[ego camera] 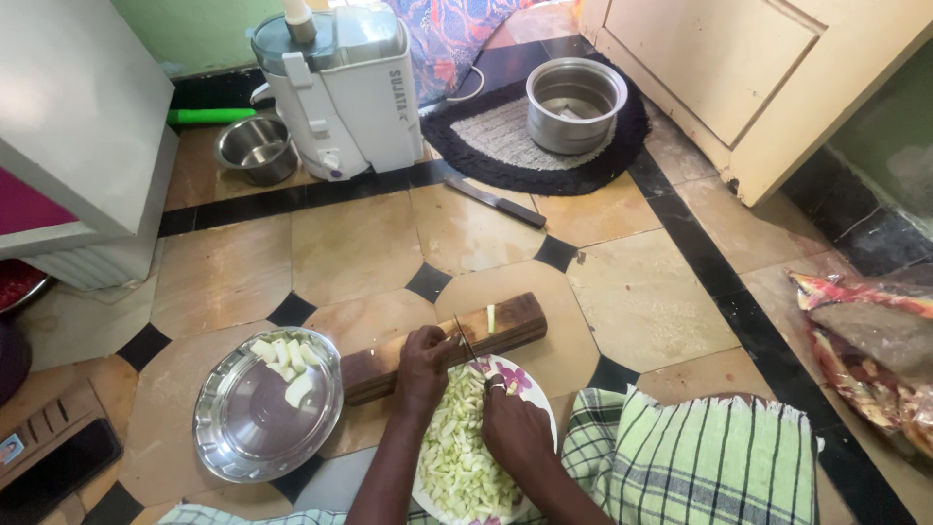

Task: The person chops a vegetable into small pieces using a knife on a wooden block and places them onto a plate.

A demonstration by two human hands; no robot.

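My left hand (423, 374) rests on a long wooden board (515, 326) on the tiled floor, fingers curled on a small pale green vegetable piece beside a thin knife blade (465, 340). My right hand (515, 428), with a ring on one finger, is closed just behind the blade and seems to grip its hidden handle. Under both hands lies a floral plate (520, 377) heaped with small chopped pale green pieces (457, 452). A steel plate (243, 428) to the left holds a few larger peeled chunks (284, 358). One thin green strip (491, 318) lies on the board.
A white juicer-mixer (340, 87), a steel bowl (255, 148) and a green stick (209, 115) stand at the back. A steel pot (573, 102) sits on a dark rug (544, 175), with a second knife (498, 202) nearby. There is a plastic bag (865, 350) on the right and checked cloth (700, 457) over my lap.
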